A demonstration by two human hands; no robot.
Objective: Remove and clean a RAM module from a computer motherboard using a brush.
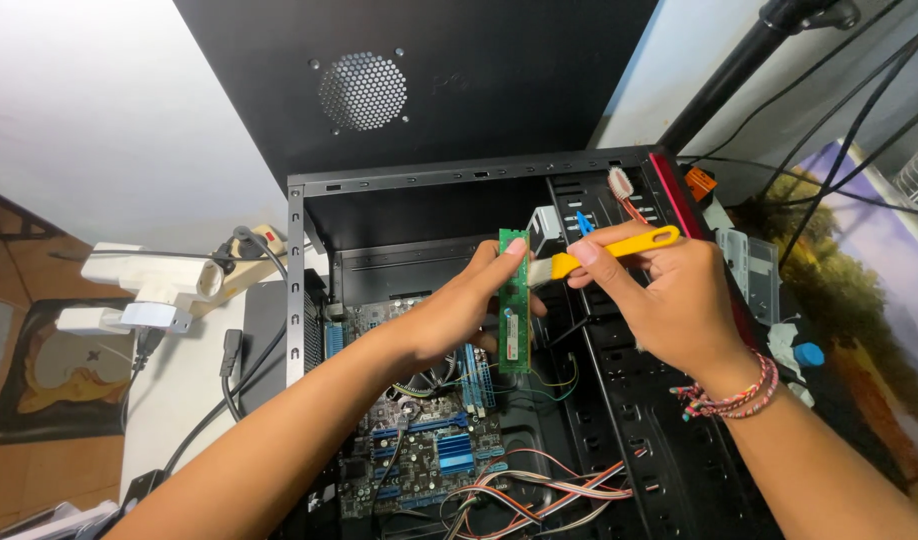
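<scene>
The left hand [459, 310] pinches a green memory stick [516, 300] upright above the open computer case [619, 400]. The right hand [669, 295] grips a yellow-handled brush [604, 250], bristles touching the stick's upper edge. Hard brushing could probably knock it onto the motherboard [429, 450].

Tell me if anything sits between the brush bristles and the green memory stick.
Nothing visible does. The left hand holds the memory stick upright over the open case, and the yellow brush in the right hand meets its upper edge directly.
</scene>
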